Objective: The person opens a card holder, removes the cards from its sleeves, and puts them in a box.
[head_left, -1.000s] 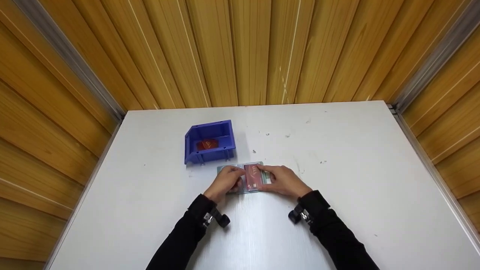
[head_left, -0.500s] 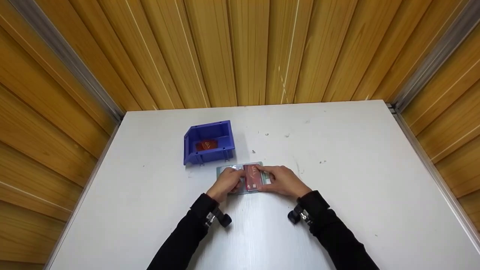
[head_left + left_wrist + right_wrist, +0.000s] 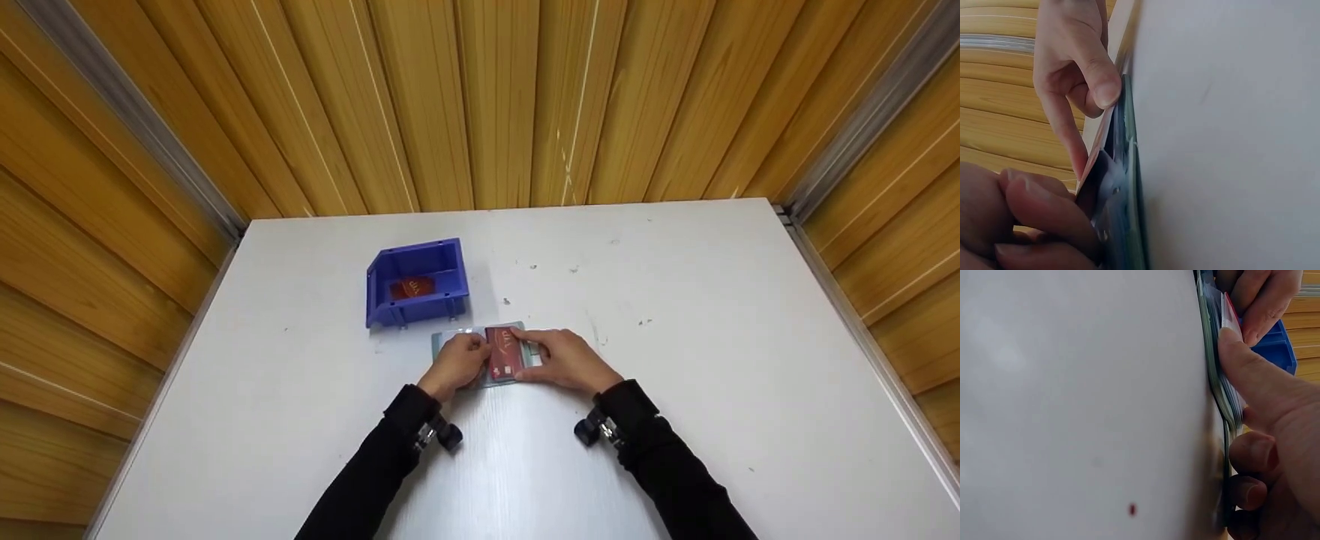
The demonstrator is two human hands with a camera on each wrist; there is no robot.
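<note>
A red VIP card (image 3: 504,354) lies over the right page of an opened card holder (image 3: 517,383) with clear plastic sleeves and a green-blue edge. My right hand (image 3: 564,360) grips it from the right, thumb on the near edge and forefinger on the far edge. From the left, my left hand (image 3: 457,361) pinches the card's left edge with curled fingers and covers much of the left page. In the left wrist view, the card (image 3: 1096,160) stands slightly lifted off the sleeves, beside the left fingers (image 3: 1044,211). The right wrist view shows the right thumb (image 3: 1247,363) on the card's edge.
Behind the holder, to the left, stands a blue plastic bin (image 3: 420,307) with a red VIP card (image 3: 412,287) inside. The white table (image 3: 675,360) has small marks and ends at wood-patterned walls (image 3: 495,105) on the far side and both flanks.
My left hand has turned slightly, its thumb shifting up and its fingers curling more at the card's left edge. The right hand keeps its place. The bin and holder stay put.
</note>
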